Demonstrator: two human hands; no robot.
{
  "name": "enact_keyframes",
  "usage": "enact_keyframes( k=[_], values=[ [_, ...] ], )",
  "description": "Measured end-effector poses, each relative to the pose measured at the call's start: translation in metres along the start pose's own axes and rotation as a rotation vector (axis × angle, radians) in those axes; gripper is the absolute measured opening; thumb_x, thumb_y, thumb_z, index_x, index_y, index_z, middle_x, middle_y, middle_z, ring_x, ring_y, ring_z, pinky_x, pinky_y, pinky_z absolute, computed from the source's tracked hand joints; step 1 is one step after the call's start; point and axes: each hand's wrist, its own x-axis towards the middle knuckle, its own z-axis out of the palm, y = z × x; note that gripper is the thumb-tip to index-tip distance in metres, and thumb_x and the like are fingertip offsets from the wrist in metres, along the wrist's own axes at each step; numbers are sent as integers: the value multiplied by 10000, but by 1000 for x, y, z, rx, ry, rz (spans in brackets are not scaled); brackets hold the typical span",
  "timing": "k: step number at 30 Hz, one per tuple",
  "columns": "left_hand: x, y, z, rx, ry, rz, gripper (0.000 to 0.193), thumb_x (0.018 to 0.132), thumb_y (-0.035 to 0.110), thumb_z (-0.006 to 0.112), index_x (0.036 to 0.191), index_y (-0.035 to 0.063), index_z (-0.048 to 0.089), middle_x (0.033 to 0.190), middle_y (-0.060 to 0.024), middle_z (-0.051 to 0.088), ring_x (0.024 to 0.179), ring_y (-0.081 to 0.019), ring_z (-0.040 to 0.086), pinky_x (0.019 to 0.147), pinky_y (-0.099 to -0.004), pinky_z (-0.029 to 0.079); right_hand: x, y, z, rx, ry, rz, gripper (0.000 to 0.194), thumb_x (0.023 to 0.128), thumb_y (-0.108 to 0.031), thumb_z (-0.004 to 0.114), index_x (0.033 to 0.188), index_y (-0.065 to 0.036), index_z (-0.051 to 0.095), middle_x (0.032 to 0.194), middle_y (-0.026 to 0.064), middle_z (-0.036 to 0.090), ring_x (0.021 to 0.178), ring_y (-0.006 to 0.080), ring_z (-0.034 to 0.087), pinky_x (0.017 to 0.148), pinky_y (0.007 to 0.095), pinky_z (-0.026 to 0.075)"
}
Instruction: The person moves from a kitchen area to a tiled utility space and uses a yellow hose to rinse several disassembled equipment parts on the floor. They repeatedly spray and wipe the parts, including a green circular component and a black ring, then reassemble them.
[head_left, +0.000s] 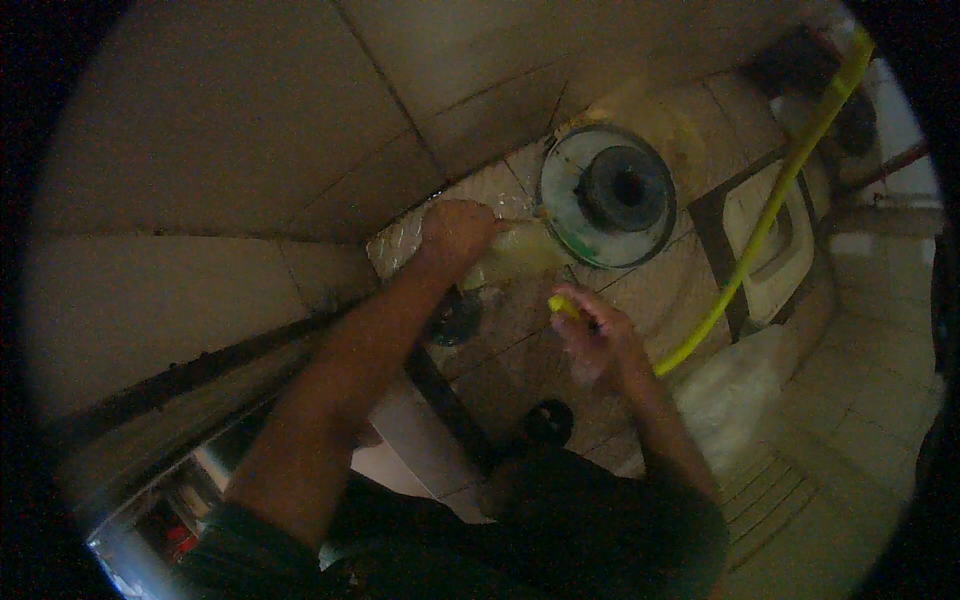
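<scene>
My left hand (461, 229) is curled in a fist on a thin handle-like stick (517, 223), close to the tiled wall. Below the stick, a blurred pale yellow piece (521, 255) lies against the floor; whether the two are joined is unclear. My right hand (596, 330) grips the end of a yellow hose (757, 240), whose tip pokes out between the fingers. The hose passes behind my right forearm and rises to the upper right. Just beyond both hands stands a round, pale, drum-like object (566, 176) with a dark round centre.
Tiled wall (360, 135) rises on the left above the wet-looking tiled floor (510, 360). To the right are a pale rounded-rectangle fixture (750, 217) and a whitish plastic-like sheet (727, 390). Dark round shapes (547, 424) lie near my body. The light is dim.
</scene>
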Motion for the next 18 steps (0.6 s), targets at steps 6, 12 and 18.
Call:
enact_keyframes(
  k=[6, 12, 18],
  values=[
    [-9, -25, 32, -122, 77, -261, 289, 874, 117, 662, 1142, 8, 674, 1006, -193, 756, 919, -374, 752, 806, -510, 595, -4, -7, -1, -114, 43, -172, 412, 1008, -184, 653, 1411, -112, 602, 939, 8, 651, 769, 93, 590, 674, 269, 505],
    [-42, -25, 82, -387, 182, -509, 395, 886, 107, 661, 1260, 7, 580, 1050, -219, 747, 987, -428, 729, 862, -526, 574, -13, -15, 15, -55, -105, -62, 400, 1025, -180, 630, 1412, -90, 584, 1019, 18, 668, 838, 119, 620, 719, 287, 526],
    [-42, -29, 60, -274, 39, -527, 361, 974, 351, 631, 1163, 52, 704, 1065, -201, 751, 1025, -426, 723, 872, -531, 565, -29, -25, 29, -331, -72, -329, 391, 1041, -202, 614, 1410, -86, 567, 943, 58, 681, 776, 162, 641, 735, 335, 540]
  ],
)
